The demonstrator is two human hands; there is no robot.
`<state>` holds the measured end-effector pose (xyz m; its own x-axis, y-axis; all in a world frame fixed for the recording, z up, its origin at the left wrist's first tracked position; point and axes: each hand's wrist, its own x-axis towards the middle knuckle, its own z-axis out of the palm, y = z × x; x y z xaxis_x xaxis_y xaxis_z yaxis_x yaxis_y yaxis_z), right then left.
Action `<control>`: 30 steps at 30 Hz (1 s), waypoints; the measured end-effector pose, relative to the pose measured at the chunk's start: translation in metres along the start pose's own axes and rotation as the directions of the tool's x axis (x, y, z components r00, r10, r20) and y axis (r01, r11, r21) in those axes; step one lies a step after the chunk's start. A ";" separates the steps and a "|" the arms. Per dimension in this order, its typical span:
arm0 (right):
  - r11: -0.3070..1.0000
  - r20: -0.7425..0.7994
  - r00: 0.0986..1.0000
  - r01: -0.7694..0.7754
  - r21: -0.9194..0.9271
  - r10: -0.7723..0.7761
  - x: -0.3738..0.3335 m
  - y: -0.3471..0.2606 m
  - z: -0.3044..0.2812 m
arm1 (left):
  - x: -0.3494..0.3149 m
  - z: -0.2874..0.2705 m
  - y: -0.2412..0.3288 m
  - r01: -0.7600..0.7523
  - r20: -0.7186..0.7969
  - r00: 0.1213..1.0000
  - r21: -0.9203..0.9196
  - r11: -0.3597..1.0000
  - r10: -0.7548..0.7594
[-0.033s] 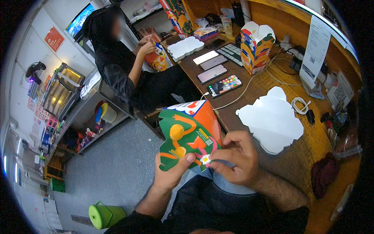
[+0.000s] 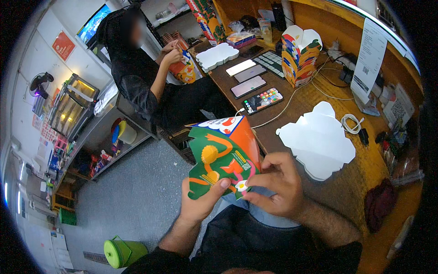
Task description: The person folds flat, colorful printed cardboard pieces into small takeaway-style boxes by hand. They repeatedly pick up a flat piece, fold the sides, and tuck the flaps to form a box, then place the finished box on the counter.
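Note:
Above my lap I hold a green and orange printed paper carton [image 2: 223, 157], partly folded and tilted. My left hand [image 2: 203, 201] grips its lower left edge, with the thumb on the green face and the other fingers hidden behind. At the lower right corner, my right hand [image 2: 278, 185] pinches the edge between thumb and fingers, close to a small egg picture. On the table to the right lies a stack of white, wavy-edged carton blanks [image 2: 317, 139]. A folded carton [image 2: 300, 55] of similar print stands upright with its white top flaps spread.
Several phones [image 2: 263, 100] lie beside a keyboard [image 2: 270, 63] on the brown table, with a white cable crossing it. More white blanks [image 2: 216, 56] sit farther back. A seated person [image 2: 137, 82] in black handles another printed carton [image 2: 185, 68]. A green lidded bucket [image 2: 123, 252] stands on the floor.
The carton has tilted slightly and shifted a little to the right in my hands. Both hands keep nearly the same grip.

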<state>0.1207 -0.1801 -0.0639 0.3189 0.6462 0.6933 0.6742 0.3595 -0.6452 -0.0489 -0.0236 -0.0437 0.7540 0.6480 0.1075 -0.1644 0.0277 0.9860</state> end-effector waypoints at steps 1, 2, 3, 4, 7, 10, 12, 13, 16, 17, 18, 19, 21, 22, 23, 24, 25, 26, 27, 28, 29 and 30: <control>1.000 0.001 1.000 -0.005 0.007 0.005 0.004 -0.001 -0.002 | 0.002 0.003 0.003 0.001 -0.004 1.000 0.030 1.000 -0.001; 1.000 -0.010 1.000 -0.007 0.021 0.007 0.005 0.003 -0.002 | 0.004 0.006 0.005 0.003 -0.007 1.000 0.061 0.998 -0.002; 0.999 -0.019 1.000 -0.011 0.035 0.011 0.004 0.008 0.001 | 0.004 0.008 0.005 0.007 -0.012 1.000 0.088 0.996 -0.005; 0.999 -0.028 0.999 -0.015 0.049 0.016 0.003 0.011 0.002 | 0.004 0.010 0.005 -0.007 -0.030 0.999 0.103 0.995 0.010; 0.998 -0.047 0.999 -0.015 0.066 0.018 0.008 0.012 0.001 | 0.007 0.017 0.003 -0.031 -0.076 0.996 0.124 0.992 0.041; 0.995 -0.043 0.997 -0.056 0.080 0.059 0.009 0.012 -0.001 | 0.008 0.019 -0.003 -0.032 -0.112 0.993 0.082 0.996 0.041; 0.994 -0.063 0.996 -0.058 0.088 0.064 0.010 0.012 0.000 | 0.007 0.020 -0.009 -0.014 -0.135 0.991 0.057 0.998 0.022; 0.994 -0.074 0.995 -0.059 0.091 0.066 0.010 0.013 0.001 | 0.007 0.020 -0.011 -0.015 -0.134 0.991 0.022 1.000 0.018; 0.995 -0.102 0.992 -0.060 0.084 0.068 0.008 0.018 0.004 | 0.007 0.021 -0.016 0.000 -0.120 0.993 -0.047 0.999 -0.006; 0.993 -0.106 0.991 -0.071 0.093 0.080 0.008 0.019 0.004 | 0.006 0.019 -0.018 0.018 -0.108 0.994 -0.048 0.999 -0.023; 0.992 -0.109 0.990 -0.081 0.100 0.092 0.009 0.019 0.004 | 0.005 0.019 -0.019 0.034 -0.095 0.995 -0.050 0.998 -0.039; 0.990 -0.111 0.988 -0.092 0.108 0.104 0.009 0.019 0.004 | 0.006 0.023 -0.018 0.003 -0.113 0.994 -0.058 0.998 -0.010; 0.987 -0.110 0.986 -0.112 0.117 0.125 0.009 0.019 0.005 | 0.007 0.034 -0.015 -0.060 -0.150 0.988 -0.073 0.996 0.048; 0.985 -0.110 0.985 -0.121 0.120 0.135 0.008 0.019 0.005 | 0.007 0.033 -0.016 -0.056 -0.145 0.988 -0.070 0.996 0.045; 0.985 -0.104 0.984 -0.132 0.108 0.143 0.008 0.018 0.004 | 0.007 0.031 -0.018 -0.052 -0.141 0.989 -0.066 0.996 0.042; 0.985 -0.098 0.984 -0.142 0.096 0.151 0.009 0.016 0.003 | 0.006 0.030 -0.019 -0.048 -0.136 0.990 -0.063 0.997 0.039; 0.984 -0.096 0.982 -0.153 0.087 0.161 0.010 0.015 0.001 | 0.006 0.030 -0.019 -0.043 -0.134 0.990 -0.056 0.997 0.035; 0.983 -0.093 0.981 -0.163 0.084 0.171 0.010 0.015 0.001 | 0.006 0.031 -0.019 -0.038 -0.133 0.991 -0.049 0.998 0.031; 0.982 -0.088 0.980 -0.171 0.079 0.178 0.011 0.015 0.001 | 0.006 0.031 -0.020 -0.035 -0.133 0.991 -0.045 0.998 0.029; 0.981 -0.083 0.979 -0.179 0.073 0.185 0.011 0.015 0.001 | 0.005 0.028 -0.021 -0.009 -0.121 0.993 -0.043 0.999 0.004; 0.979 -0.072 0.978 -0.188 0.081 0.194 0.011 0.015 0.001 | 0.004 0.025 -0.022 0.017 -0.108 0.994 -0.041 0.999 -0.021; 0.976 -0.061 0.977 -0.197 0.088 0.203 0.011 0.016 0.001 | 0.003 0.024 -0.023 0.042 -0.096 0.994 -0.041 0.998 -0.046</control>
<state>0.1340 -0.1666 -0.0672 0.4889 0.6635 0.5664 0.5370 0.2827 -0.7948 -0.0275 -0.0402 -0.0631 0.6963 0.7161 0.0492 -0.1581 0.0861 0.9837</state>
